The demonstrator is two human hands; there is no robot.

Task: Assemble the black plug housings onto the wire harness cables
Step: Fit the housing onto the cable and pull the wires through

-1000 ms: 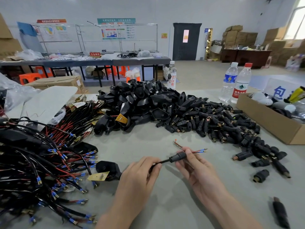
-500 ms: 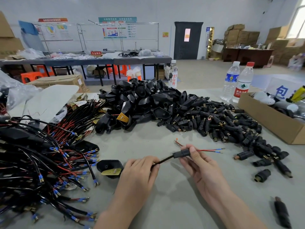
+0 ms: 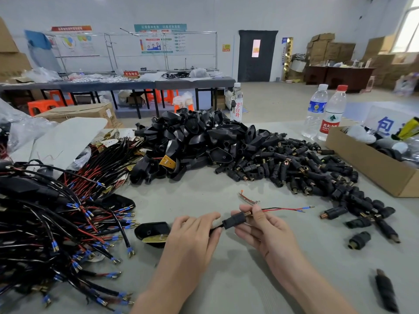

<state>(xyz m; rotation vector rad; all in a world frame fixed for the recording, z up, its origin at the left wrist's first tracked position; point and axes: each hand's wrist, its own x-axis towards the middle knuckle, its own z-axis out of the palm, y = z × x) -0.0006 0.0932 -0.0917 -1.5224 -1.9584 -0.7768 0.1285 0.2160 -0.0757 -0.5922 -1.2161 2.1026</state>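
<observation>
Bright, even daylight fills the room, and the window (image 3: 408,28) at two o'clock burns out white. Faint, soft shadows lie on the table (image 3: 226,282) beneath the left hand (image 3: 192,241) and right hand (image 3: 269,234). Wide-angle distortion bends the edges, and the far boxes (image 3: 328,48) at one o'clock look smeared.

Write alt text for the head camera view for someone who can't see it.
The left hand pinches a black cable while the right hand grips a black plug housing on it, thin red wires sticking out past it. Behind lies a pile of black housings; tangled harness cables lie at left on the table.
</observation>
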